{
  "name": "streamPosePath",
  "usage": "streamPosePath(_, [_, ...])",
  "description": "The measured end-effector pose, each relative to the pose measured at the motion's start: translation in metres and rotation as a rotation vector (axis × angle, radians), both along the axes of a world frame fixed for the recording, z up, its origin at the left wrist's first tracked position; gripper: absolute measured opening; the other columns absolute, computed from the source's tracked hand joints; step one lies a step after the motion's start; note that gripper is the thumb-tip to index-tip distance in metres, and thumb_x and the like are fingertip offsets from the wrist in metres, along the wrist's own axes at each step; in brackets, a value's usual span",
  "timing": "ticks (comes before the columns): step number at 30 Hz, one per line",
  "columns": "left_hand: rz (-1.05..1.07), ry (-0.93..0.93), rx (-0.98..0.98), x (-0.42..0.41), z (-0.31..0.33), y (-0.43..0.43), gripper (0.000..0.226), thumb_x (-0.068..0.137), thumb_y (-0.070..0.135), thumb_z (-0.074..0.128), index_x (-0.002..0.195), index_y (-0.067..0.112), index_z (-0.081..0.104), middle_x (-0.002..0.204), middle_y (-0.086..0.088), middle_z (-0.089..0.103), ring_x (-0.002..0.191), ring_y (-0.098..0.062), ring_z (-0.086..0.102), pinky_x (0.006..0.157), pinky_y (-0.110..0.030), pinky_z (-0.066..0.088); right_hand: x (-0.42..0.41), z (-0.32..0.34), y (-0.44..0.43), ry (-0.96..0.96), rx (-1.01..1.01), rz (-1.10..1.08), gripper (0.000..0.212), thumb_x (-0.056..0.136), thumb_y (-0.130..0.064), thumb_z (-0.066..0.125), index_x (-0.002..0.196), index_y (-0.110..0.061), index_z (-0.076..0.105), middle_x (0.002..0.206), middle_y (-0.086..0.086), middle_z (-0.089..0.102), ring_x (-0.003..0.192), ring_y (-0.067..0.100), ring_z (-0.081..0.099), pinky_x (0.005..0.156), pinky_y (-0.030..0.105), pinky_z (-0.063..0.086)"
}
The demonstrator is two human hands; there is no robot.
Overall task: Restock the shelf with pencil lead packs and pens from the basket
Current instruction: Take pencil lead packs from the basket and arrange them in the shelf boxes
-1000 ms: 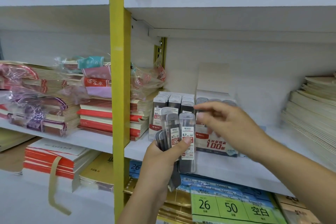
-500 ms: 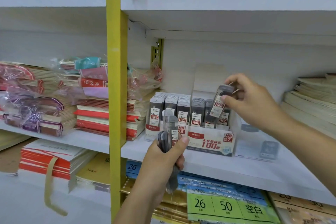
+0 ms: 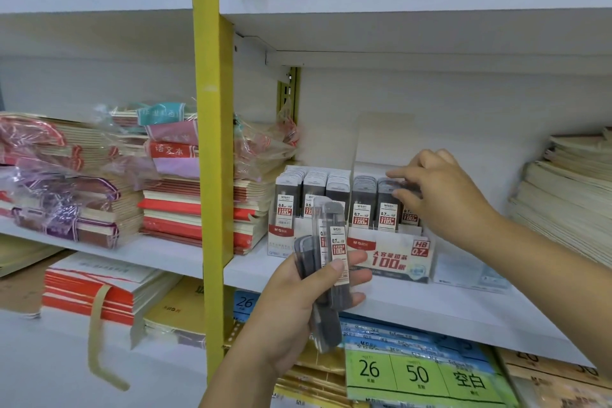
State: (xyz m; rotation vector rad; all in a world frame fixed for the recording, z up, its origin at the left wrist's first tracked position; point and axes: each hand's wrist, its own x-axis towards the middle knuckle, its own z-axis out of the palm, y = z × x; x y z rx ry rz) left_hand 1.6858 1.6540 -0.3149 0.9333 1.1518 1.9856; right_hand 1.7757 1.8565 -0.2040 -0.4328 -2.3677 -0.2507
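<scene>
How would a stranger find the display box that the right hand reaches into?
Right of the yellow post, two display boxes stand on the white shelf. Take the right box, where the right hand pinches a pack: its front reads HB 0.7, while its neighbour holds 0.5 packs.

A yellow upright (image 3: 212,109) divides the white metal shelving into two bays. The upper shelf (image 3: 397,7) throws a soft shadow onto the white back panel (image 3: 463,99), where a slotted rail (image 3: 291,89) runs just beside the upright. The middle shelf (image 3: 447,308) is white as well. Wrapped notebook stacks (image 3: 82,182) fill the left bay, and pale paper stacks (image 3: 569,189) sit at the far right. The light is flat and even.
</scene>
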Motion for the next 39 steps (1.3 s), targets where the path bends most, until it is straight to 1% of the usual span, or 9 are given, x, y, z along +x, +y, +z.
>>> streamPosePath(2, [-0.023,-0.040,0.040,0.001,0.001,-0.001,0.039,0.086,0.021,0.066,0.125,0.016,0.063,0.119,-0.012,0.074,0.108,-0.031,0.072,0.077,-0.035,0.062,0.008,-0.006,-0.018,0.113,-0.097,0.127,0.029,0.093,-0.033,0.055,0.120,-0.027,0.065,0.092,-0.016,0.052,0.089,0.002,0.041,0.076,0.019,0.033])
streamPosePath(7, [-0.073,-0.063,0.088,0.003,0.002,-0.001,0.042,0.087,0.019,0.070,0.127,0.008,0.062,0.119,-0.019,0.072,0.107,-0.037,0.071,0.075,-0.036,0.062,0.013,-0.025,-0.071,0.033,-0.874,0.561,0.035,0.089,-0.027,0.065,0.121,-0.040,0.058,0.089,-0.014,0.069,0.080,-0.003,0.064,0.070,0.015,0.051])
streamPosePath(10, [-0.085,-0.082,0.086,0.004,0.000,-0.001,0.042,0.087,0.021,0.073,0.125,0.008,0.064,0.119,-0.020,0.072,0.108,-0.038,0.071,0.076,-0.038,0.062,0.012,-0.031,-0.080,0.079,-0.989,0.593,0.034,0.086,-0.012,0.070,0.113,-0.032,0.062,0.080,-0.005,0.069,0.070,0.009,0.066,0.064,0.021,0.055])
streamPosePath(15, [0.026,0.052,-0.037,0.001,-0.003,-0.002,0.041,0.088,0.032,0.065,0.125,0.014,0.062,0.113,-0.008,0.077,0.100,-0.024,0.075,0.065,-0.026,0.059,0.020,-0.011,-0.055,0.326,-0.926,0.529,0.024,0.087,-0.017,0.068,0.099,-0.037,0.062,0.085,-0.008,0.075,0.062,0.008,0.067,0.058,0.025,0.051])
streamPosePath(18, [0.086,0.095,-0.060,0.001,-0.001,-0.002,0.041,0.092,0.032,0.062,0.126,0.010,0.059,0.105,-0.005,0.078,0.079,-0.015,0.073,0.053,-0.020,0.050,0.029,0.013,-0.031,0.492,-0.657,0.520,0.024,0.089,-0.018,0.066,0.095,-0.040,0.060,0.087,-0.014,0.073,0.071,0.005,0.069,0.059,0.020,0.053])
streamPosePath(25, [0.144,0.080,-0.080,0.004,0.002,0.002,0.036,0.091,0.035,0.063,0.120,0.014,0.061,0.103,-0.003,0.079,0.075,-0.017,0.072,0.048,-0.020,0.046,0.010,0.010,-0.008,0.119,-0.352,0.248,0.024,0.085,-0.023,0.070,0.086,-0.042,0.055,0.086,-0.016,0.065,0.074,-0.002,0.062,0.063,0.017,0.046])
streamPosePath(29, [0.145,-0.009,-0.067,0.005,0.002,0.001,0.040,0.084,0.035,0.070,0.119,0.018,0.061,0.105,-0.002,0.079,0.089,-0.023,0.077,0.047,-0.021,0.051,0.003,0.006,-0.001,0.101,-0.453,0.202,0.027,0.082,-0.023,0.075,0.092,-0.037,0.054,0.085,-0.010,0.062,0.081,0.008,0.061,0.067,0.025,0.047])
streamPosePath(34, [0.164,-0.027,-0.068,0.004,0.001,0.000,0.049,0.074,0.039,0.073,0.117,0.015,0.063,0.099,-0.006,0.079,0.087,-0.021,0.077,0.049,-0.021,0.052,-0.003,-0.003,0.005,0.003,-0.136,0.030,0.026,0.085,-0.032,0.069,0.111,-0.028,0.066,0.097,-0.008,0.050,0.100,0.010,0.041,0.080,0.026,0.035])
streamPosePath(39, [0.121,0.019,-0.058,0.005,0.002,-0.003,0.044,0.081,0.039,0.071,0.119,0.019,0.062,0.104,-0.006,0.078,0.088,-0.025,0.077,0.051,-0.020,0.053,0.007,-0.008,-0.013,0.106,-0.118,0.079,0.032,0.094,-0.031,0.056,0.124,-0.024,0.063,0.097,-0.010,0.052,0.097,0.006,0.041,0.083,0.023,0.036])
